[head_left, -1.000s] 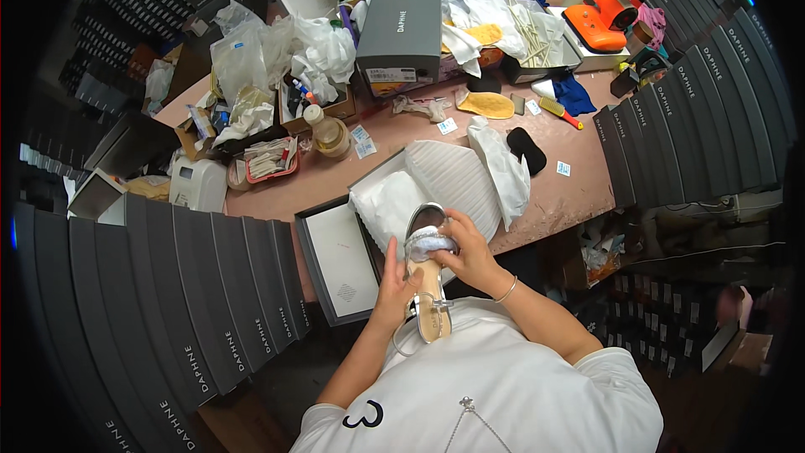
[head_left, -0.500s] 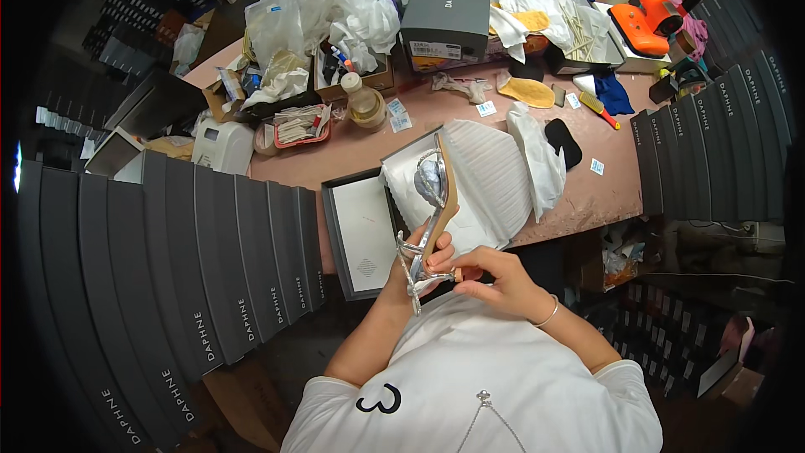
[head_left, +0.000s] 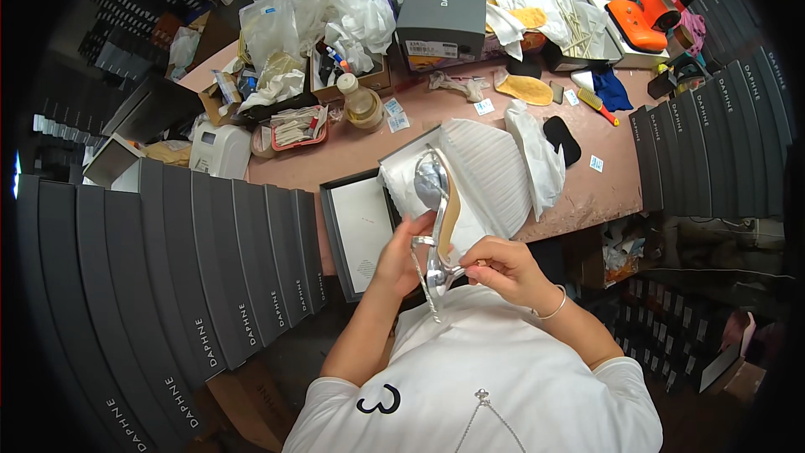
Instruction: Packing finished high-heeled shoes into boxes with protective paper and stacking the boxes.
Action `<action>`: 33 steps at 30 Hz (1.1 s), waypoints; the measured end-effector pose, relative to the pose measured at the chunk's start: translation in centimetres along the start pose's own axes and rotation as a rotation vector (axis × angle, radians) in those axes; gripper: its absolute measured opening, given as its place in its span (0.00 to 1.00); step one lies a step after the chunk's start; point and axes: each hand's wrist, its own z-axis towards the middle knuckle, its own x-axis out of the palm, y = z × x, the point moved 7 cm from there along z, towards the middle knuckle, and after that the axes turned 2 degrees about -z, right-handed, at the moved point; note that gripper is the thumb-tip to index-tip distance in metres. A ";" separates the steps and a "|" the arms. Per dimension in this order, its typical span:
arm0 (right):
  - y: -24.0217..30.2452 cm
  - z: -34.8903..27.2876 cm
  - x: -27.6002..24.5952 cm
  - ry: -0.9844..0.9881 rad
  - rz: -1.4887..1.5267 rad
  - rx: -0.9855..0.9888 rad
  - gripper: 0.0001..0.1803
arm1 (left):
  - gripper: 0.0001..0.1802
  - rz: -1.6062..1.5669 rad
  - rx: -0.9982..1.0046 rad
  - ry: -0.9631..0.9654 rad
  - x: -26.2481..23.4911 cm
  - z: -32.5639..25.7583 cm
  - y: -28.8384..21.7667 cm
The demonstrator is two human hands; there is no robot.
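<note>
A silver high-heeled sandal (head_left: 450,222) with a tan sole is held up in front of my chest, its toe pointing away from me. My left hand (head_left: 401,262) is closed round it near the middle, with some fingers hidden behind the shoe. Between the thumb and fingers of my right hand (head_left: 509,273), the end of the slim heel is pinched. A thin ankle strap (head_left: 425,285) hangs down on the left side. Beneath the sandal lies an open dark shoebox (head_left: 329,239), with white paper (head_left: 407,176) and a pleated white sheet (head_left: 486,164) beside it.
Tall stacks of dark shoeboxes flank me at left (head_left: 189,260) and right (head_left: 713,143). On the pink table (head_left: 604,189) are a pump bottle (head_left: 360,105), a red basket (head_left: 298,130), a wrapped white bundle (head_left: 534,159), a black pad (head_left: 563,141) and a brush (head_left: 598,106).
The sandal has rolled and tilted, showing more of its silver inner side. My left hand has shifted its hold slightly leftward; my right hand stays at the heel tip and has moved a little right.
</note>
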 end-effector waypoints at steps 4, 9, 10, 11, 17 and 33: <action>-0.9 0.5 -0.8 0.012 0.211 0.011 0.05 | 0.32 0.257 0.193 0.290 2.2 -3.0 -4.1; -2.6 0.6 -1.7 -0.040 0.451 0.008 0.07 | 0.09 0.288 0.157 0.265 2.6 -3.0 -4.2; -3.2 0.6 -1.9 -0.061 0.510 0.012 0.07 | 0.08 0.169 0.166 0.287 3.1 -3.0 -4.3; -3.6 0.5 -2.1 -0.092 0.540 0.042 0.06 | 0.07 0.050 0.174 0.308 3.5 -3.0 -4.4; -3.9 0.1 -1.6 -0.156 0.917 0.088 0.06 | 0.05 0.215 0.404 0.162 3.9 -2.7 -5.4; 3.0 1.7 -2.7 -0.089 -0.296 -0.099 0.19 | 0.08 0.438 0.308 0.229 6.8 -2.0 -3.0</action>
